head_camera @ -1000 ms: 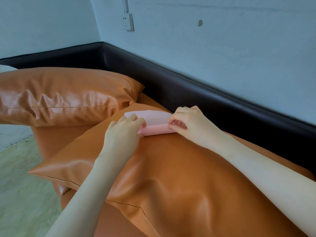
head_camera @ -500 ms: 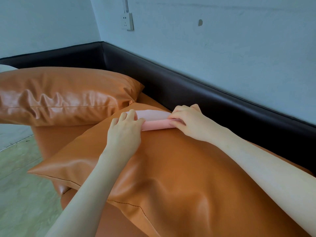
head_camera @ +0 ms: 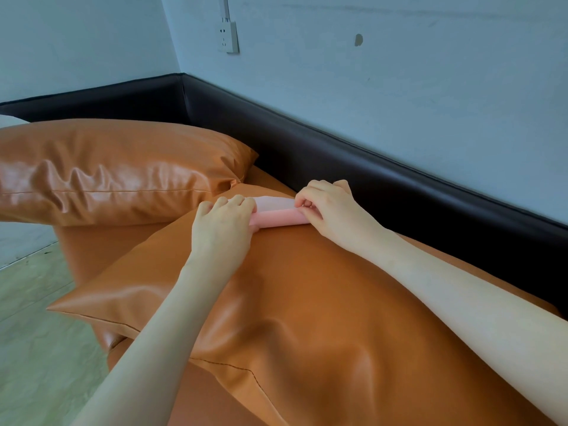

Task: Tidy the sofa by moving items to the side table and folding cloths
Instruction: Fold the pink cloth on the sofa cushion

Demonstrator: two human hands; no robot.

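Note:
A small pink cloth [head_camera: 276, 212] lies rolled into a narrow strip on the far end of an orange leather cushion [head_camera: 307, 302]. My left hand [head_camera: 222, 229] grips the strip's left end with curled fingers. My right hand [head_camera: 329, 210] pinches its right end, fingertips bent over the fold. Both ends of the cloth are hidden under my fingers; only the middle shows.
A second orange cushion [head_camera: 107, 170] lies at the left, against the sofa's black padded backrest [head_camera: 368, 167]. The pale wall behind carries a socket [head_camera: 229, 36]. Greenish floor [head_camera: 33, 318] shows at the lower left beyond the sofa edge.
The cloth has been folded over onto itself and is now narrower. Both hands have shifted slightly away from me along with it.

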